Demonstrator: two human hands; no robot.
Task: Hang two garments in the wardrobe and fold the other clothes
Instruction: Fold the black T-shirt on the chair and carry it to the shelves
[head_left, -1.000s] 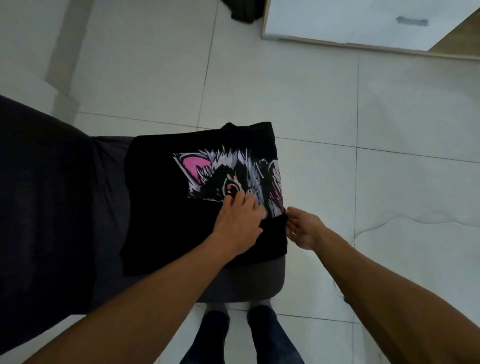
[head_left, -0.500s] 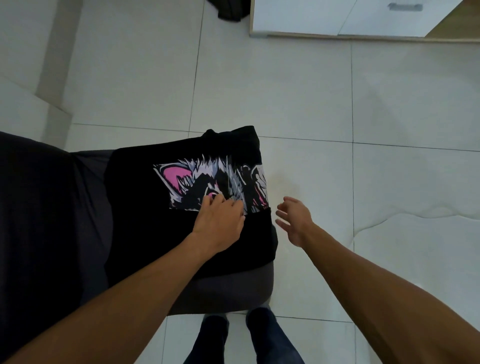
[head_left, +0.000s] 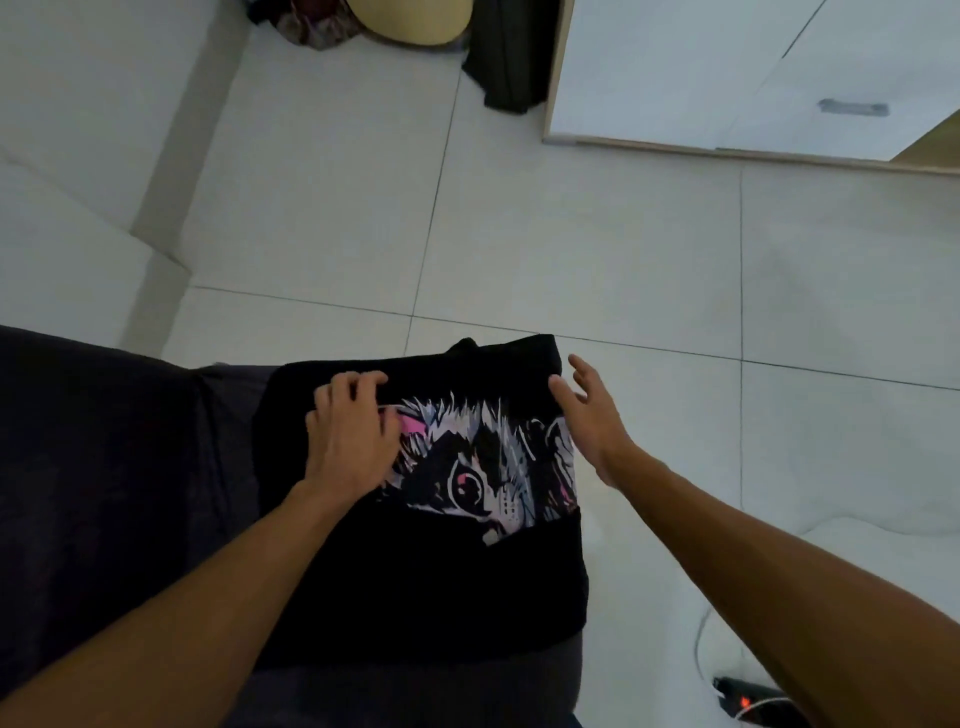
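Observation:
A folded black T-shirt (head_left: 426, 587) with a white and pink cat print lies on a dark grey seat (head_left: 130, 509). My left hand (head_left: 350, 434) rests on the shirt's far left part, its fingers curled on the fabric near the top edge. My right hand (head_left: 592, 415) hovers at the shirt's far right corner with fingers spread and nothing in it. A dark garment (head_left: 506, 62) hangs down beside the white wardrobe (head_left: 701, 78) at the top.
White floor tiles surround the seat. A straw hat (head_left: 410, 21) and a patterned cloth lie on the floor at the top. A power strip (head_left: 748, 699) with a red light and a white cable sits at the bottom right.
Both hands moved from the shirt's near right edge toward its far edge. The right hand let go of the hem and opened. The view tilted up toward the wardrobe.

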